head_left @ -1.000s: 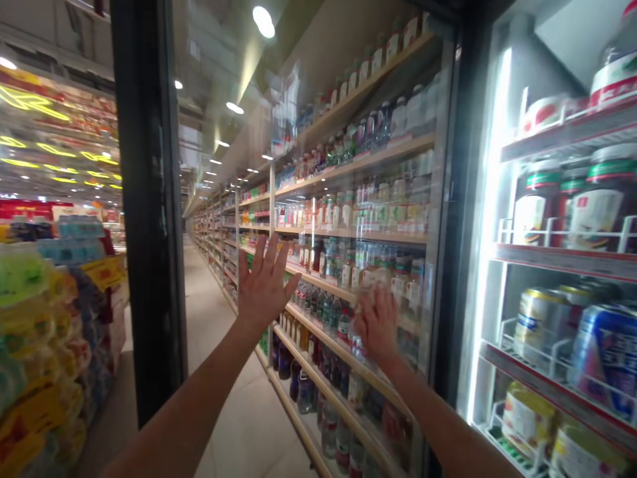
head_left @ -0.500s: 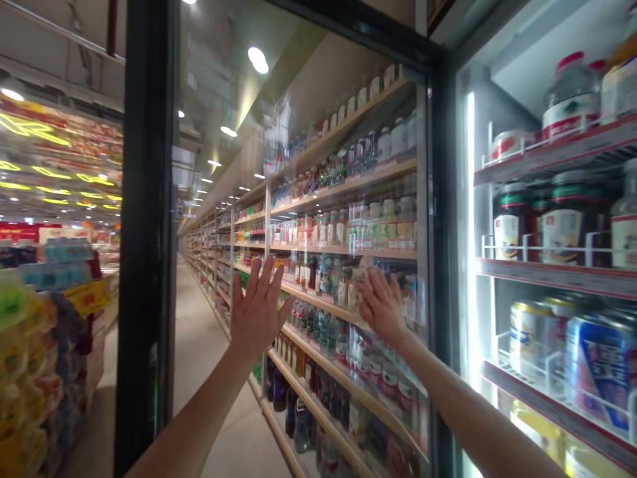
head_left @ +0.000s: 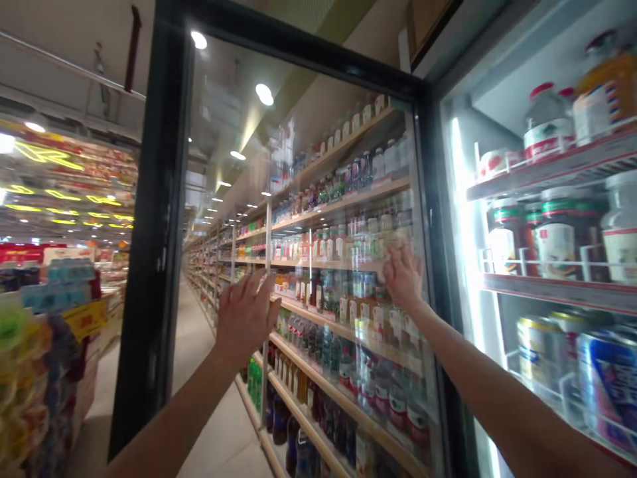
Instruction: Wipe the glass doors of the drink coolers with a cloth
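A glass cooler door (head_left: 308, 166) with a black frame stands open in front of me. My left hand (head_left: 245, 315) is raised at the pane with its fingers spread, holding nothing; whether the palm touches the glass I cannot tell. Higher up and nearer the hinge side, my right hand (head_left: 402, 273) is at the glass with bent fingers. A small pale crumpled cloth (head_left: 386, 271) shows at its fingertips, mostly covered by the hand and slightly blurred.
To the right, the lit cooler holds bottles (head_left: 557, 232) and cans (head_left: 535, 345) on wire-fronted shelves. Long shelves of drinks (head_left: 323, 318) show through the pane. Stacked packaged goods (head_left: 30, 372) with a yellow sign (head_left: 85, 320) stand at the left.
My right hand has moved up and to the right over the glass with the cloth. My left hand sits slightly lower and further left, and the view has tilted up a little.
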